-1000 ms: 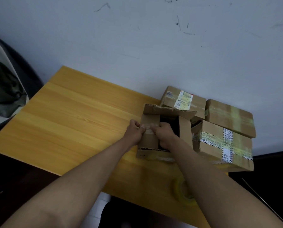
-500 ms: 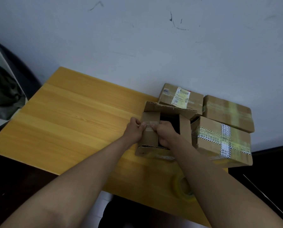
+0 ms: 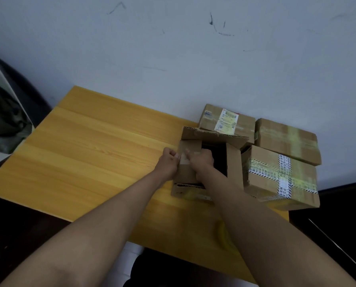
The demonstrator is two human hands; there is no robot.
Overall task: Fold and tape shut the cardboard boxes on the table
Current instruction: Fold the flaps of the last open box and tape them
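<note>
The open cardboard box (image 3: pixel 211 162) sits near the right end of the wooden table (image 3: pixel 90 154), its left flap folded in, the dark inside still showing. Over the last second little has shifted: both hands stay on that flap, so the fold is not finished and no new tape is on. The left hand (image 3: pixel 168 162) pinches the flap's edge; the right hand (image 3: pixel 202 160) curls over it, at a strip of old tape. Just beside it stand three sealed boxes: one (image 3: pixel 226 121) bears a white shipping label, one (image 3: pixel 280 177) printed striped tape, the third (image 3: pixel 287 139) plain. The writing is too blurred to read. A tape roll (image 3: pixel 224 237) lies near the front edge.
</note>
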